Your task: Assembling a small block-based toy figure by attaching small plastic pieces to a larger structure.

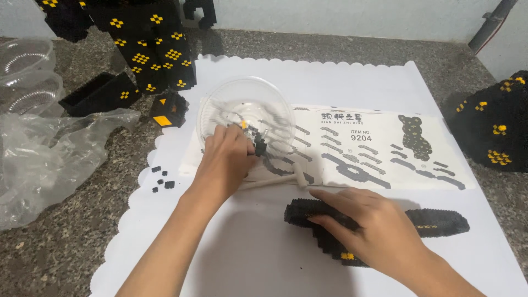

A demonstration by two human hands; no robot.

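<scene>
Left hand [223, 162], right hand [366, 223], bare forearms (no sleeves, rings)

Left hand [223, 162] reaching forward, fingers bent and pinched together. Right hand [366, 223] lying flat, palm down, fingers pointing left. Both arms bare.

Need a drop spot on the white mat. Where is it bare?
Bare: the white mat between the forearms, and its far strip beyond the clear bowl. Crowded: instruction sheet, left hand at the bowl, right hand on the black brick piece.

Two hands [223, 162], one clear bowl [245, 110], one instruction sheet [379, 148]
</scene>
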